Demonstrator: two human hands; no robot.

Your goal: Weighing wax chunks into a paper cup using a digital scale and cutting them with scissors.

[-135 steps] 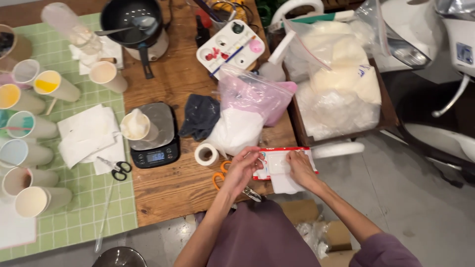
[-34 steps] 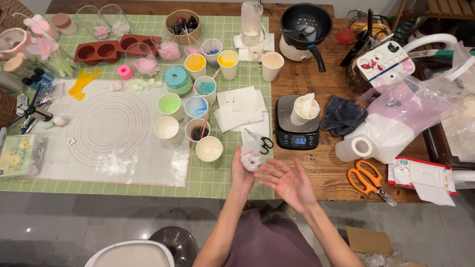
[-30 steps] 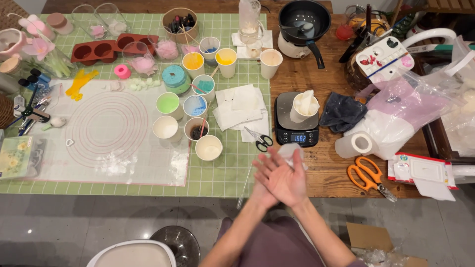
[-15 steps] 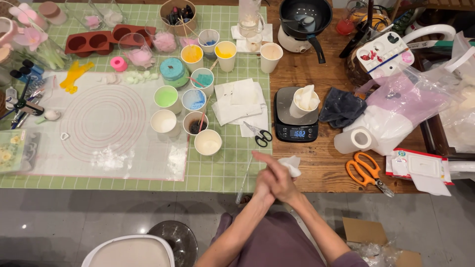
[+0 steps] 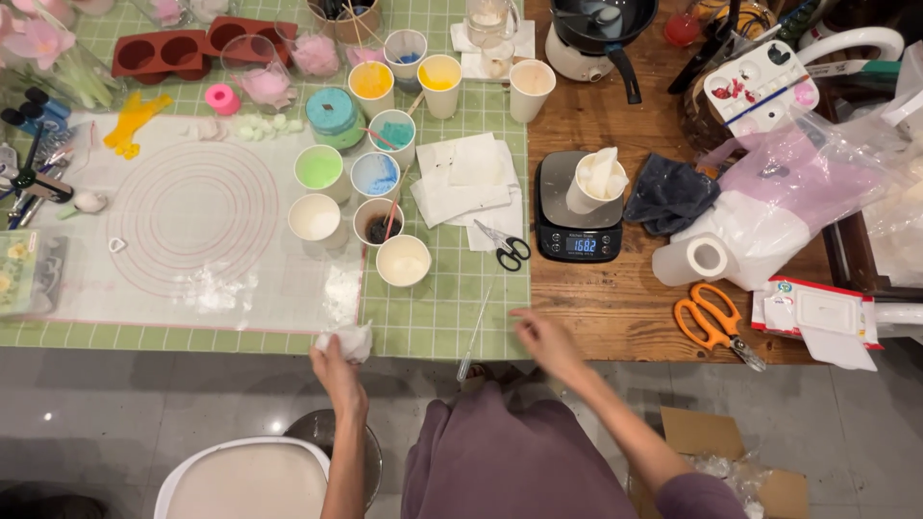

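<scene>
My left hand (image 5: 334, 363) grips a crumpled white wipe (image 5: 349, 339) and presses it on the near edge of the white silicone mat (image 5: 183, 231), where white powder smears lie. My right hand (image 5: 538, 338) hovers at the near table edge, fingers loosely spread, holding nothing, where the green grid mat (image 5: 442, 308) meets the wooden tabletop (image 5: 615, 308). A thin clear rod (image 5: 476, 327) lies just left of it.
Several cups of coloured liquid (image 5: 370, 173), paper napkins (image 5: 466, 178), small black scissors (image 5: 507, 248), a digital scale (image 5: 577, 231) bearing a cup, orange scissors (image 5: 711, 322), a tape roll (image 5: 707, 258), a wipes packet (image 5: 817, 312), plastic bags and a pot crowd the table.
My hands, which were rubbing the wipe together in front of me, have parted. The left carried the wipe left onto the white mat; the right dropped to the table edge.
</scene>
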